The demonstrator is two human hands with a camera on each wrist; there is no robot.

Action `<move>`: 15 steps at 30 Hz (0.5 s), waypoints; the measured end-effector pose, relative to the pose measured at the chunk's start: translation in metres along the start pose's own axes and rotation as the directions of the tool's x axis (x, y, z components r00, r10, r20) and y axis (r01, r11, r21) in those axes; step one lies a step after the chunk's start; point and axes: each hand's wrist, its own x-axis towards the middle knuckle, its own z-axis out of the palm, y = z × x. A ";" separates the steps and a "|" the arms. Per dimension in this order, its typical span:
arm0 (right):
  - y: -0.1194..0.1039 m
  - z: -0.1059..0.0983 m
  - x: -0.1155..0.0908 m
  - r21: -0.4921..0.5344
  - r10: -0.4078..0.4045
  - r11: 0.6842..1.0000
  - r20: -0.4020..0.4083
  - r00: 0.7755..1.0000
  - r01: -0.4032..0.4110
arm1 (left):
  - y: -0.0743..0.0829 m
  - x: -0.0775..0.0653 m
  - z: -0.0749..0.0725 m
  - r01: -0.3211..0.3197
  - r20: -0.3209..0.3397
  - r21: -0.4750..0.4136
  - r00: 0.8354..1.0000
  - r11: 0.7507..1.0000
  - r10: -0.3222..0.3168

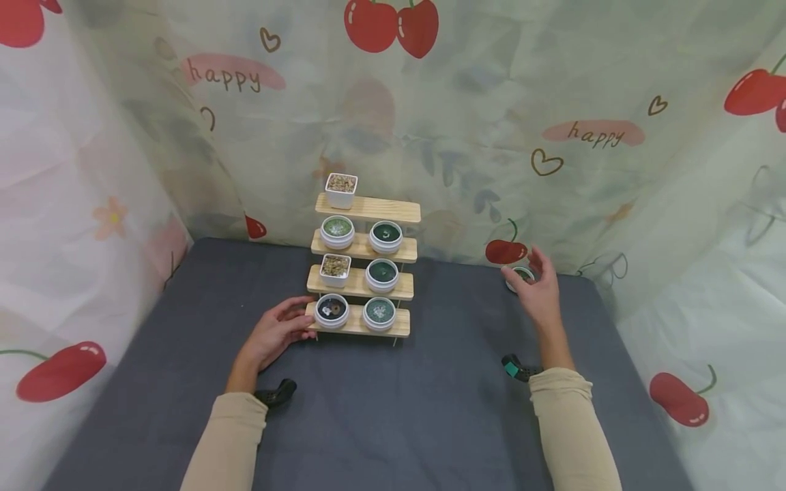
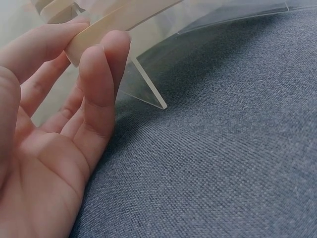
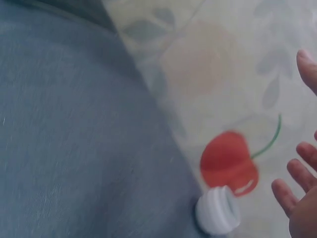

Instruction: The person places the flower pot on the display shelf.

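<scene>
A four-tier stand with pale wooden shelves (image 1: 388, 209) stands at the back of the table. Its bottom shelf's left end (image 2: 106, 29) is pinched between the thumb and fingers of my left hand (image 1: 275, 334), close above the dark cloth. Below that end, a clear support leg (image 2: 148, 85) shows in the left wrist view. Far to the right, my right hand (image 1: 542, 293) hovers about a small white round pot (image 1: 524, 275) with dark green contents. In the right wrist view its fingers are spread, apart from the white pot (image 3: 217, 210).
White round pots with green or dark contents, such as the front right one (image 1: 379, 314), sit on the lower shelves. Two square white pots (image 1: 335, 270) hold brownish grains. A printed curtain (image 1: 454, 102) rises behind the table (image 1: 430, 409).
</scene>
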 end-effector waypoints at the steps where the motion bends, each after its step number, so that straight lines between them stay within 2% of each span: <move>1: 0.005 0.000 0.001 -0.013 -0.001 1.000 -0.006 1.000 0.001 | 0.000 0.000 0.000 0.001 -0.001 -0.001 1.000 1.000 -0.001; 7: 0.033 0.001 0.008 -0.059 0.019 0.998 -0.085 0.996 -0.024 | 0.000 0.001 0.001 0.008 -0.006 -0.002 1.000 1.000 -0.008; 15: 0.066 0.010 0.018 0.007 0.115 0.993 -0.192 0.975 -0.116 | 0.001 0.000 0.000 0.021 -0.027 0.006 0.999 1.000 -0.021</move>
